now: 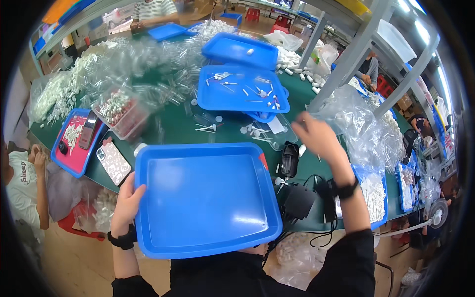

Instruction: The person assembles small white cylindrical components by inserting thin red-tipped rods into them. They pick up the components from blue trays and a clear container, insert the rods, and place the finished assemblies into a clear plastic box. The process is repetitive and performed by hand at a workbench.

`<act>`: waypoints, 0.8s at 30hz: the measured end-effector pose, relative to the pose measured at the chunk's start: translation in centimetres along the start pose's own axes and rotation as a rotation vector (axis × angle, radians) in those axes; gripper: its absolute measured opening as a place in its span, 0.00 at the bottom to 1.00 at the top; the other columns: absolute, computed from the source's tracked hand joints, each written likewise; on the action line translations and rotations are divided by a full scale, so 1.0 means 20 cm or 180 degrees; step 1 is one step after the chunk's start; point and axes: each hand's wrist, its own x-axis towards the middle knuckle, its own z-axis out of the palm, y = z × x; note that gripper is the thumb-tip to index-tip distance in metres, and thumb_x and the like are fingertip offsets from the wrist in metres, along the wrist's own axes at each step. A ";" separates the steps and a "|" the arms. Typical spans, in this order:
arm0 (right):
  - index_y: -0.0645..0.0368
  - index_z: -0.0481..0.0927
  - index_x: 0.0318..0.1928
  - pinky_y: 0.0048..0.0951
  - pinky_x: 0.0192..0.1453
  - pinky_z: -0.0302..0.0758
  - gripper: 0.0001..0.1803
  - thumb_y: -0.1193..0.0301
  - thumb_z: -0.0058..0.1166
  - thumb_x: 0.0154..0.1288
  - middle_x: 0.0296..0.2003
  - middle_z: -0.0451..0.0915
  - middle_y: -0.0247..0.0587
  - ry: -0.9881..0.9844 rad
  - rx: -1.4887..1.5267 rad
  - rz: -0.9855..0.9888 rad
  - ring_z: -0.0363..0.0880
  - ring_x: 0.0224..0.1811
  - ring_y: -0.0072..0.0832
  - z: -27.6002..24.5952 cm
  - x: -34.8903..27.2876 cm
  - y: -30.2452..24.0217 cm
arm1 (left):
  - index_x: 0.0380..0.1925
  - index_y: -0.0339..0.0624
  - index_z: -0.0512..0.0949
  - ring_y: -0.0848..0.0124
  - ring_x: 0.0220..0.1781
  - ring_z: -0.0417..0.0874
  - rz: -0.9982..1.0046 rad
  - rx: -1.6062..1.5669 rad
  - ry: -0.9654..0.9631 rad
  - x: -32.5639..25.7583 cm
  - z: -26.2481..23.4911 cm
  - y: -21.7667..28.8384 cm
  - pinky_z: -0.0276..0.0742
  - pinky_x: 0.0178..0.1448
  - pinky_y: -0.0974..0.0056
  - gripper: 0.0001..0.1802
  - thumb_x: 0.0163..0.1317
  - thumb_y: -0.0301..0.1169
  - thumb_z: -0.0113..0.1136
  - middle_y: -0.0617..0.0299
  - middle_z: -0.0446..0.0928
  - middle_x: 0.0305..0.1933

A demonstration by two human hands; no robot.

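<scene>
Gripping the left rim of a large blue tray [205, 198], the left hand [127, 200] has its thumb over the top edge and its fingers curled under the rim, out of sight. A black band sits on that wrist. The tray is rigid moulded plastic, rectangular with rounded corners, a raised lip and a smooth glossy floor that reflects the overhead lights. It is held level in front of the person's body, its far edge over the near edge of the green table [175, 126].

Left of the tray, on the table, lie a phone in a patterned case [114, 162] and a smaller blue tray with a pink liner [76, 141] carrying small white parts. A clear box [120, 111] of small parts stands behind them, beside heaps of clear plastic tubes [143, 64].

Beyond the held tray, a second blue tray [241, 89] holds scattered thin white pieces, and a third blue tray [240, 50] lies further back.

To the right, the right hand [316, 136] is raised above the table, motion-blurred, near a crumpled clear plastic bag [361, 123]. Its fingers appear loosely bent; whether they hold anything cannot be determined. A black band sits on this wrist too. Black devices with cables [302, 198] lie just beside the tray's right edge.
</scene>
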 end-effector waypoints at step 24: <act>0.58 0.81 0.41 0.36 0.40 0.77 0.09 0.72 0.57 0.59 0.32 0.83 0.44 0.1833 0.0337 -0.1182 0.82 0.33 0.37 0.43 0.77 0.15 | 0.58 0.27 0.68 0.62 0.66 0.69 0.1007 0.1543 0.1009 -0.04 0.27 -0.03 0.62 0.69 0.60 0.25 0.59 0.18 0.52 0.50 0.68 0.63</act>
